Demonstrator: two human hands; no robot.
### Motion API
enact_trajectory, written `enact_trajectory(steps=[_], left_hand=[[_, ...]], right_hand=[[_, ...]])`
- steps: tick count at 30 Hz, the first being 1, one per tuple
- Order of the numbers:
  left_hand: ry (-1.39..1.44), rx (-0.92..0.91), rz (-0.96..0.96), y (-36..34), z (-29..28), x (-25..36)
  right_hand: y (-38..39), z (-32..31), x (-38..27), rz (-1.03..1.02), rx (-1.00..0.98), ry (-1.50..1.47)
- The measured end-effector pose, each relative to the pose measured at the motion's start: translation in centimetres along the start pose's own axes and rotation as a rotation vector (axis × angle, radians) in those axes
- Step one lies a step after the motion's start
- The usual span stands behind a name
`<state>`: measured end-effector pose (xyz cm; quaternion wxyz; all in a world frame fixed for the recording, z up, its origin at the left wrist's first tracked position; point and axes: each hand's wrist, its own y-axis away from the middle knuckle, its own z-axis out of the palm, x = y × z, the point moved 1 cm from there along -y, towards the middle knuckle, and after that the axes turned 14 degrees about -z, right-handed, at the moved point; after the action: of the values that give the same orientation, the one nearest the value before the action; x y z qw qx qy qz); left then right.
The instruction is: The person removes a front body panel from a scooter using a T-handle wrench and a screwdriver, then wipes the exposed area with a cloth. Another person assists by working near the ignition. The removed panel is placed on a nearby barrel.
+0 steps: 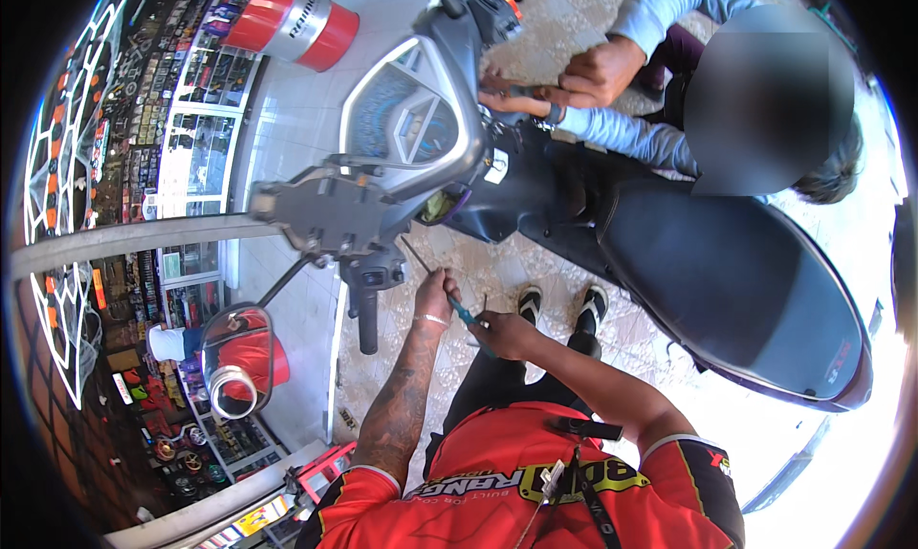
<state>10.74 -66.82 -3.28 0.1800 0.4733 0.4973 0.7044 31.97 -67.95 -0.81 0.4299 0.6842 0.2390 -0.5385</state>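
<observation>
My left hand [438, 293] is closed around a long thin screwdriver [417, 255], whose tip reaches the scooter's front body below the handlebar. My right hand [502, 335] is closed on the lower end of its teal handle [461, 314], with a small thin dark item sticking up from the fingers. The scooter [512, 186] spans the view, with its dashboard [402, 104], left grip [365, 315] and phone mount [320, 205] close above my hands. Across it, another person's two hands [598, 76] meet near the front panel below the far handlebar.
A mirror [239, 358] juts left. A red-and-silver drum [292, 23] stands at upper left beside glass display cases [201, 147] and stocked shelves. The long seat [736, 291] lies right. The other person [698, 157] leans in from upper right. My feet [559, 305] are on tiled floor.
</observation>
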Motion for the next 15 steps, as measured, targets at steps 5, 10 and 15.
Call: enact_trajectory(steps=[5, 10, 15], left_hand=[[-0.149, 0.111, 0.027, 1.1, -3.3, -1.9], [-0.125, 0.044, 0.037, 1.4, -5.8, -2.6], [-0.079, 0.018, 0.013, 0.9, -7.6, -2.6]], right_hand=[[-7.5, -2.3, -4.4, -0.135, 0.333, 0.245], [-17.2, -6.2, -8.9, -0.126, 0.431, 0.283], [-25.2, -4.1, -2.4, -0.09, 0.892, -0.186]])
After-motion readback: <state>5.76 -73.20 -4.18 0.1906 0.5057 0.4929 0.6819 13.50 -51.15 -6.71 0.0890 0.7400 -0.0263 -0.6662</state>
